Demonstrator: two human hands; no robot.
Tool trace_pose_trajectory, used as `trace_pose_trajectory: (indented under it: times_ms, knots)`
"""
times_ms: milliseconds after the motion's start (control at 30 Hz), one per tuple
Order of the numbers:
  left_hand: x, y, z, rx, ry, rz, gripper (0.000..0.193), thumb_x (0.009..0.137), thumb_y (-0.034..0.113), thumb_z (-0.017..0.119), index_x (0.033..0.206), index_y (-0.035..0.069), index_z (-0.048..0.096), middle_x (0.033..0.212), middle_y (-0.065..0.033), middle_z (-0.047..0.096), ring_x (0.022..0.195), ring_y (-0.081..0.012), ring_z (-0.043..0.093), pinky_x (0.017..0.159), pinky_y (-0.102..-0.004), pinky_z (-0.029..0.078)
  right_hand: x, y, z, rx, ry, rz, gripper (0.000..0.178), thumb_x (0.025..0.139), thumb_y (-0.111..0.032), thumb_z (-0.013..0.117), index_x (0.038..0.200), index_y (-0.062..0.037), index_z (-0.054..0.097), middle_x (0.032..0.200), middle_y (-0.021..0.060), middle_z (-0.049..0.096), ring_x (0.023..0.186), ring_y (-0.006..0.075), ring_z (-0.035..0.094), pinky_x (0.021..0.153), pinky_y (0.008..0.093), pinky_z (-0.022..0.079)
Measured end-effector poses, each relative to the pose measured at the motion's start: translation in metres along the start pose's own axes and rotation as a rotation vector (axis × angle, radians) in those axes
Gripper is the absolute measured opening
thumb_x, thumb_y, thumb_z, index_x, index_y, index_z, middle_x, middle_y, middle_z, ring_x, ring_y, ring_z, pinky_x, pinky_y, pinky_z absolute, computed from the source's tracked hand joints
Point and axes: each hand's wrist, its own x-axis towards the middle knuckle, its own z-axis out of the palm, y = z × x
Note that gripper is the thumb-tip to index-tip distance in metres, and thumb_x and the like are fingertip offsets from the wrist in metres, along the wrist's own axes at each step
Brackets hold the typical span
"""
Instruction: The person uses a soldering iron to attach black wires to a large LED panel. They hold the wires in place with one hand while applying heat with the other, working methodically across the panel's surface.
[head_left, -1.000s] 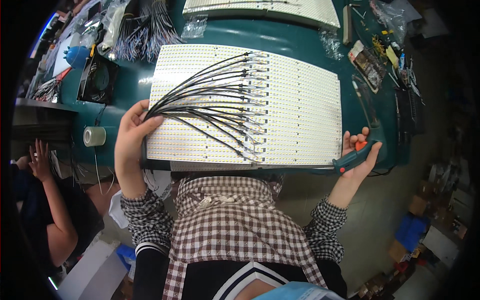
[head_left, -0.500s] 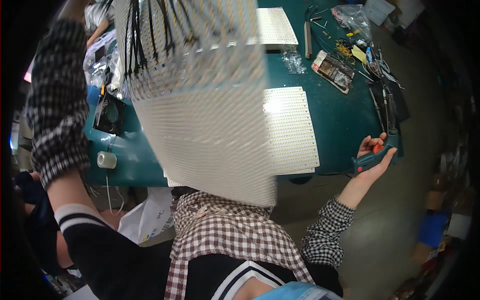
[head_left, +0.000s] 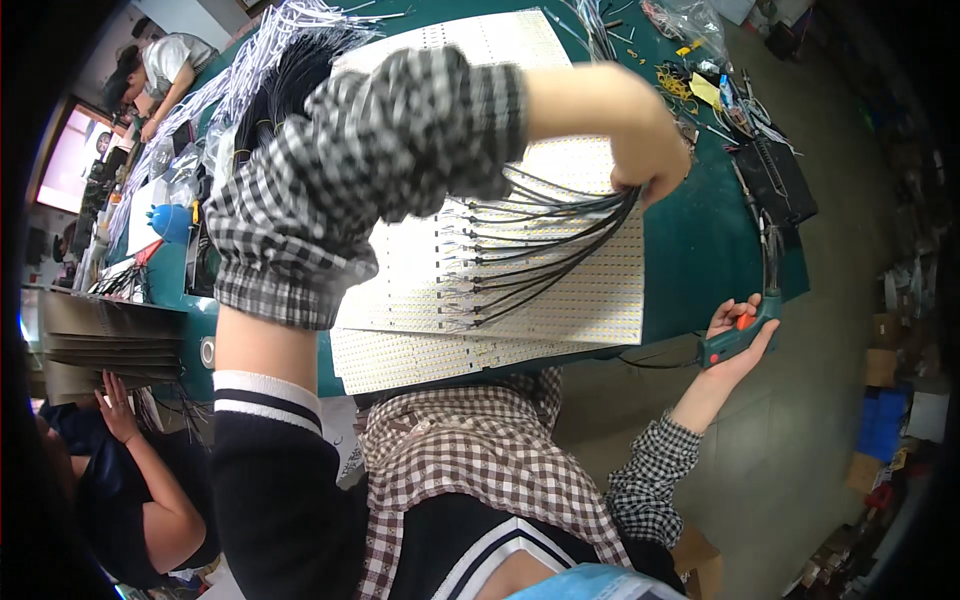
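My left arm reaches across the table, and my left hand [head_left: 650, 145] is closed on a bundle of black wires [head_left: 570, 258] at the right. The wires fan out to a row of joints across a white LED board panel [head_left: 600, 300], which lies flat on another white LED panel [head_left: 385, 365]. My left sleeve hides part of the upper panel. Off the table's right edge, my right hand [head_left: 738, 368] grips a green soldering gun [head_left: 735, 343] with a red trigger, its tip end pointing away from me.
More white LED panels [head_left: 490, 40] lie farther back. Black cables [head_left: 285, 85] and white cables [head_left: 225, 85] are heaped at the far left. A black box [head_left: 775, 180] and loose wires sit at the right edge. One person [head_left: 170, 70] works at far left; another's hand [head_left: 118, 408] is near left.
The raised panel with hanging wires now lies flat on the table. My left hand has swung from the upper left to the right with the wires. My right hand keeps the soldering gun.
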Motion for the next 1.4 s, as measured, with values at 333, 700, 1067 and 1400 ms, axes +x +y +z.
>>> trace_pose_trajectory:
  times_ms: [333, 700, 1067, 1400]
  knots:
    - [-0.158, 0.072, 0.104, 0.554, 0.732, -0.413, 0.021, 0.077, 0.014, 0.063, 0.097, 0.010, 0.066, 0.088, -0.0012, 0.060, 0.088, -0.0155, 0.060, 0.079, -0.0301, 0.046, -0.040, 0.042, 0.052, 0.060, -0.156, 0.302, 0.052, 0.091, -0.043, 0.063, 0.116, 0.0011, 0.052, 0.084, 0.0049, 0.062, 0.082, 0.0193, 0.065, 0.098, 0.0436, 0.049]
    - [-0.242, 0.135, 0.350, -0.612, 1.085, -1.447, 0.052, 0.071, -0.011, 0.048, 0.119, 0.005, 0.060, 0.101, -0.0177, 0.064, 0.098, -0.0332, 0.062, 0.086, -0.0353, 0.048, -0.026, 0.097, 0.055, -0.151, -0.260, 0.620, 0.050, 0.093, -0.041, 0.059, 0.117, 0.0017, 0.053, 0.089, 0.0092, 0.065, 0.108, 0.0317, 0.060, 0.112, 0.0543, 0.029]
    - [-0.211, 0.200, 0.323, -0.572, 0.848, -1.535, 0.062, 0.066, -0.014, 0.048, 0.125, 0.004, 0.057, 0.098, -0.0167, 0.058, 0.099, -0.0347, 0.057, 0.088, -0.0377, 0.045, -0.011, 0.069, 0.047, -0.340, -0.221, 0.528, 0.050, 0.096, -0.040, 0.055, 0.118, 0.0048, 0.052, 0.090, 0.0116, 0.065, 0.116, 0.0333, 0.055, 0.114, 0.0488, 0.029]
    - [-0.192, 0.140, 0.258, -0.830, 1.200, -1.043, 0.027, 0.083, 0.006, 0.066, 0.110, 0.002, 0.063, 0.108, -0.0159, 0.063, 0.101, -0.0287, 0.062, 0.082, -0.0361, 0.050, -0.023, 0.072, 0.054, -0.445, -0.267, 0.497, 0.049, 0.098, -0.039, 0.052, 0.119, 0.0061, 0.053, 0.093, 0.0128, 0.067, 0.114, 0.0337, 0.057, 0.113, 0.0502, 0.030]
